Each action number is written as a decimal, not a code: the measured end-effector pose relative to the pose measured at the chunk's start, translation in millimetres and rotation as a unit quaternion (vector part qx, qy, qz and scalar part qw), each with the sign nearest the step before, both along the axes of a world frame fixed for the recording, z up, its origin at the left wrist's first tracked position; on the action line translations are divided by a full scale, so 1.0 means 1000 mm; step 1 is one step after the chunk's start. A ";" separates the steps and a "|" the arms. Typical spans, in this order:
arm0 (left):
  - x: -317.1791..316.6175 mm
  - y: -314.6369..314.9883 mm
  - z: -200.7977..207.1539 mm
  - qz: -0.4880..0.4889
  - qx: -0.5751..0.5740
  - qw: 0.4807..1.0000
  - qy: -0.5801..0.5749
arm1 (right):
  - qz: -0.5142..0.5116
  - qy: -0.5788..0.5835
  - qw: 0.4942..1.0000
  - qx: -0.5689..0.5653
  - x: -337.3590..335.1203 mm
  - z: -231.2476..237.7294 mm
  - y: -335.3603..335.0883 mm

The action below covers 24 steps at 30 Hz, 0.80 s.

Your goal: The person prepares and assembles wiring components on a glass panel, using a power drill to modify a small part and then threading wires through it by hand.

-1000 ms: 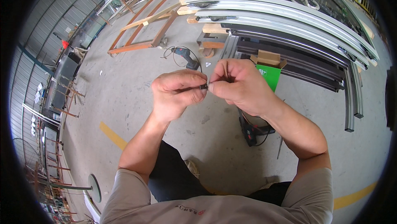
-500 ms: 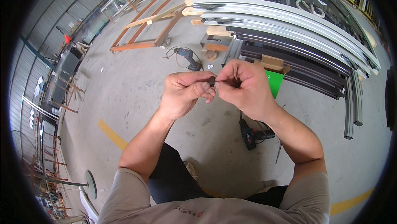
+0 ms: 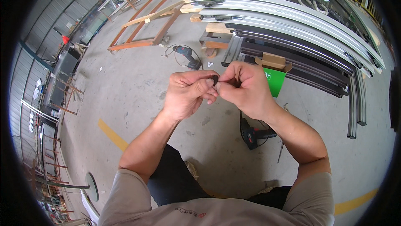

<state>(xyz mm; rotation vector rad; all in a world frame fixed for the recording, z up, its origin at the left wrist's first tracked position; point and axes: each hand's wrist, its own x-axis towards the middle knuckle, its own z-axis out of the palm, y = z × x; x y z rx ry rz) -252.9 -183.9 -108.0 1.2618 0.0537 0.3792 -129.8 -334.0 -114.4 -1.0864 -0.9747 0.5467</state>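
Observation:
In front of my chest, both hands meet over a small dark piece (image 3: 215, 79), too small to name. My left hand (image 3: 188, 90) pinches it between thumb and forefinger, the other fingers curled below. From the other side my right hand (image 3: 245, 86) presses thumb and forefinger together against the same piece; whatever its fingertips hold is hidden. Just beyond the right hand stands an opened green cardboard box (image 3: 275, 83) with brown flaps raised. Below the hands a black cordless drill (image 3: 255, 135) lies on the floor.
Farther off, another cordless drill (image 3: 188, 57) stands on the concrete beside a cable. Stacked white and dark metal profiles (image 3: 292, 54) fill the right side, their ends jutting toward me. An orange wooden frame (image 3: 138, 42) lies at the far left. A thin rod (image 3: 280, 151) lies near the black drill.
Both hands keep their pinch almost in place, with the dark piece slightly turned between the fingertips. The surroundings shift slightly left as the view moves.

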 end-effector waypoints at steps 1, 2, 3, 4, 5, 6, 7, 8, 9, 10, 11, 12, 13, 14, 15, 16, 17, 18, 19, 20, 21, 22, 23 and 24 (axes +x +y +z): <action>0.001 -0.001 0.001 0.007 -0.015 1.000 0.016 | -0.002 0.012 1.000 0.008 0.000 0.001 0.000; 0.003 -0.003 0.002 0.015 -0.031 0.999 0.032 | -0.003 0.025 1.000 0.014 0.000 0.002 0.000; 0.006 -0.004 0.004 0.020 -0.049 0.996 0.067 | -0.004 0.037 0.999 0.021 -0.001 0.002 0.001; 0.009 -0.005 0.006 0.025 -0.067 0.992 0.102 | -0.004 0.018 1.000 0.011 0.000 -0.001 0.002; 0.012 -0.007 0.009 0.031 -0.084 0.986 0.137 | -0.002 0.000 1.000 0.004 0.002 -0.005 0.002; 0.013 -0.010 0.010 0.026 -0.089 0.981 0.172 | 0.000 -0.019 1.000 -0.004 0.002 -0.007 0.003; 0.015 -0.013 0.011 0.021 -0.093 0.974 0.206 | 0.002 -0.013 1.000 -0.012 0.001 -0.006 0.003; 0.016 -0.014 0.012 0.014 -0.098 0.966 0.239 | 0.002 -0.009 1.000 -0.021 0.001 -0.004 0.003; 0.016 -0.014 0.015 0.010 -0.118 0.961 0.249 | 0.002 -0.004 1.000 -0.030 0.000 -0.004 0.003; 0.016 -0.015 0.018 0.006 -0.137 0.956 0.259 | -0.005 -0.021 0.999 -0.031 0.001 -0.005 0.004; 0.015 -0.015 0.021 0.002 -0.157 0.950 0.269 | -0.011 -0.038 0.999 -0.033 0.001 -0.008 0.005; 0.016 -0.017 0.022 0.005 -0.172 0.946 0.276 | -0.018 -0.055 0.998 -0.034 0.001 -0.009 0.006; 0.016 -0.020 0.023 0.009 -0.187 0.941 0.282 | -0.023 -0.062 0.997 -0.036 0.002 -0.010 0.006; 0.016 -0.021 0.023 0.013 -0.201 0.936 0.288 | -0.027 -0.068 0.997 -0.037 0.002 -0.010 0.007; 0.016 -0.020 0.022 0.009 -0.202 0.936 0.287 | -0.031 -0.074 0.996 -0.037 0.002 -0.010 0.008; 0.015 -0.019 0.021 0.004 -0.202 0.937 0.285 | -0.033 -0.085 0.995 -0.034 0.002 -0.010 0.008; 0.016 -0.018 0.019 -0.001 -0.203 0.937 0.284 | -0.037 -0.095 0.994 -0.030 0.002 -0.009 0.009; 0.016 -0.017 0.017 0.001 -0.206 0.937 0.281 | -0.040 -0.106 0.993 -0.027 0.002 -0.009 0.009; 0.016 -0.017 0.016 0.003 -0.210 0.937 0.278 | -0.032 -0.090 0.995 -0.027 0.002 -0.010 0.010; 0.016 -0.017 0.014 0.005 -0.215 0.937 0.275 | -0.024 -0.074 0.997 -0.028 0.002 -0.011 0.012; 0.016 -0.019 0.014 0.012 -0.205 0.940 0.271 | -0.016 -0.058 0.998 -0.029 0.003 -0.012 0.013; 0.017 -0.020 0.016 0.020 -0.196 0.943 0.268 | -0.018 -0.071 0.997 -0.036 0.004 -0.011 0.013; 0.017 -0.021 0.017 0.027 -0.186 0.946 0.264 | -0.019 -0.083 0.995 -0.044 0.005 -0.009 0.014; 0.018 -0.020 0.016 0.028 -0.183 0.947 0.264 | -0.021 -0.096 0.994 -0.052 0.007 -0.008 0.014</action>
